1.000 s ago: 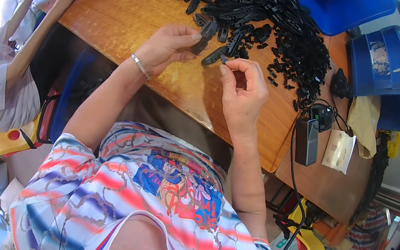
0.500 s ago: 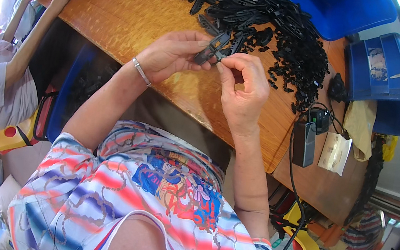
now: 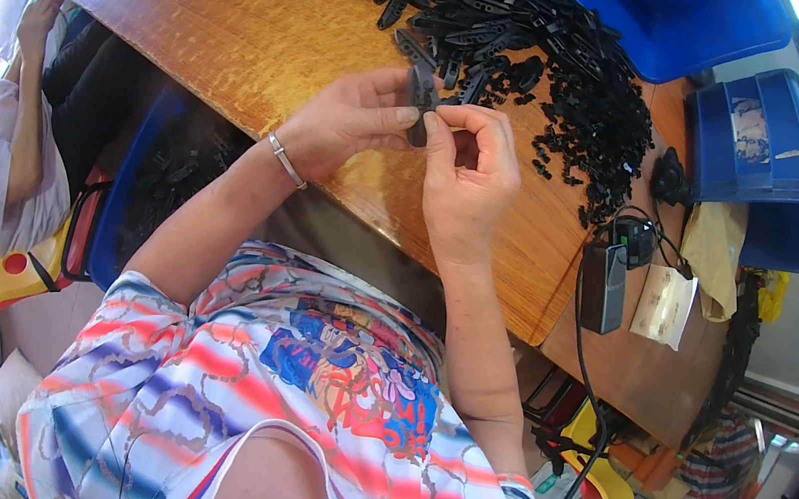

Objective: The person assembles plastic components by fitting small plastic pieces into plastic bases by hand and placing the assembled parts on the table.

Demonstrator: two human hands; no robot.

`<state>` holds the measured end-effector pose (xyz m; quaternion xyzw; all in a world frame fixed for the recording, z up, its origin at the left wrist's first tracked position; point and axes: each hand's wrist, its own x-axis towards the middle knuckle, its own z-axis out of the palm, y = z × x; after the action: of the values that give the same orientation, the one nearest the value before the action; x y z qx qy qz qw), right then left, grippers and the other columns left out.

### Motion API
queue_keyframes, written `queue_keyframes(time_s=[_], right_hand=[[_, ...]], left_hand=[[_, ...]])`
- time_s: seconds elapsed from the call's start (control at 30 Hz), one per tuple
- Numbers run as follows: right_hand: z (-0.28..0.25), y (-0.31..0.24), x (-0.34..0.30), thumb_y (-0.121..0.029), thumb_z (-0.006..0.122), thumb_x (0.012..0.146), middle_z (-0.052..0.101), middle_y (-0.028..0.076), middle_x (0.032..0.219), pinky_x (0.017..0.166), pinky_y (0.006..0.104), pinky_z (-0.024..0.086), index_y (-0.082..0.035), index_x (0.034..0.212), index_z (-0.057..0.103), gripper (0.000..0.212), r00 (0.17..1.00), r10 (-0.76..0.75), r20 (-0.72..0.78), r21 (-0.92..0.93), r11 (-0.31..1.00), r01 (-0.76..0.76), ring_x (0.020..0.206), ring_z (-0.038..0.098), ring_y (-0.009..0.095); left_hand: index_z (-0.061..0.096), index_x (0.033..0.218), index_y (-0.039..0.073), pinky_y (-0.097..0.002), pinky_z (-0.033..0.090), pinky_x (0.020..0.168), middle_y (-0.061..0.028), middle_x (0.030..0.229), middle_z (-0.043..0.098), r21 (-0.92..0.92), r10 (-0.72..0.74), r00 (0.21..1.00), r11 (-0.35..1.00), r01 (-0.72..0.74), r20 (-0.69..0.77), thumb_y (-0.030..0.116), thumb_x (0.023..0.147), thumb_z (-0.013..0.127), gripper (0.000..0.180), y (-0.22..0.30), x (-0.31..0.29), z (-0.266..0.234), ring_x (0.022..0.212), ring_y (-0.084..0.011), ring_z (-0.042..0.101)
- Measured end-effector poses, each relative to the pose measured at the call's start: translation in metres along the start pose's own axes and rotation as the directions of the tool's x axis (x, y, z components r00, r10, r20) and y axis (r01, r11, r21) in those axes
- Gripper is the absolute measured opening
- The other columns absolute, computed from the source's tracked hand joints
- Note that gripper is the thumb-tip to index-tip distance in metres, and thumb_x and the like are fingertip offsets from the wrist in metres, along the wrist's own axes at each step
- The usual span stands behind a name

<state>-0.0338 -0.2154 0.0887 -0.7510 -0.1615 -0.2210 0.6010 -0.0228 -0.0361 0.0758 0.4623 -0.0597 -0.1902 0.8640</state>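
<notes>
– Left hand (image 3: 361, 118), seen from the head camera?
– Pinching a long black part (image 3: 421, 101) between thumb and fingers, above the near half of the table (image 3: 216, 34).
– And right hand (image 3: 474, 179)?
– Thumb and bent forefinger against the same part's right side; cannot tell whether gripping.
– Along the table's far side?
– Heap of black pieces (image 3: 490, 24), then small black bits (image 3: 594, 114) toward the right end.
– Beside the table?
– Just right, black box (image 3: 604, 289) and white packet (image 3: 664, 307); near the left end, co-worker's hand (image 3: 39, 22).
</notes>
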Motion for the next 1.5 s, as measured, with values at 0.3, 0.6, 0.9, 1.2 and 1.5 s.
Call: queue_keyframes(time_s=[0.3,0.6,0.9,1.2,1.5], right_hand=[[0.004,0.002,-0.013,0.006,0.08,0.087,0.066,0.011,0.095,0.07,0.0322,0.054,0.002,0.097,0.072,0.013,0.98,0.199,0.02,0.157,0.967,-0.2,0.083,0.066,0.021],[0.001,0.008,-0.008,0.008,0.079,0.089,0.065,0.01,0.097,0.067,0.0286,0.055,0.002,0.096,0.07,0.013,0.995,0.079,0.067,0.041,0.996,-0.081,0.079,0.066,0.018],[0.014,0.016,-0.032,0.0,0.087,0.084,0.062,0.006,0.083,0.063,0.0311,0.05,-0.002,0.088,0.064,0.024,0.908,0.385,0.165,0.038,0.918,-0.396,0.069,0.06,0.014],[-0.002,0.015,-0.028,-0.018,0.087,0.086,0.07,0.011,0.083,0.071,0.0425,0.054,-0.004,0.087,0.072,0.02,0.828,0.243,0.505,-0.014,0.962,-0.274,0.076,0.069,0.029],[-0.06,0.075,0.036,-0.009,0.079,0.091,0.073,0.016,0.1,0.079,0.0463,0.057,-0.003,0.101,0.074,0.013,0.973,0.18,0.143,-0.632,0.773,-0.051,0.087,0.073,0.037]], left_hand=[[0.055,0.149,-0.001,-0.0267,0.059,0.094,-0.0045,0.13,0.068,0.194,0.044,0.997,0.98,-0.032,-0.06,0.011,0.103,0.073,0.05,-0.008,-0.002,-0.005,0.112,-0.0112,0.068],[0.058,0.143,0.0,-0.0285,0.058,0.095,-0.0048,0.127,0.068,0.173,0.087,0.994,0.982,-0.073,-0.072,0.011,0.102,0.075,0.045,-0.012,-0.003,-0.005,0.112,-0.0134,0.068],[0.064,0.13,-0.002,-0.0248,0.053,0.095,-0.001,0.115,0.068,0.563,0.115,0.99,0.825,-0.049,-0.082,0.011,0.101,0.075,0.033,0.001,-0.025,0.008,0.107,-0.0061,0.064],[0.07,0.102,0.0,-0.027,0.051,0.072,-0.004,0.083,0.072,0.766,-0.169,0.946,0.555,0.324,-0.278,0.034,0.105,0.065,0.035,0.08,-0.13,-0.052,0.079,-0.011,0.066],[0.073,0.126,0.001,-0.0355,0.059,0.087,-0.0147,0.111,0.077,0.999,0.36,0.933,0.029,-0.016,0.005,0.019,0.093,0.081,0.039,0.039,-0.063,-0.015,0.1,-0.0245,0.075]])
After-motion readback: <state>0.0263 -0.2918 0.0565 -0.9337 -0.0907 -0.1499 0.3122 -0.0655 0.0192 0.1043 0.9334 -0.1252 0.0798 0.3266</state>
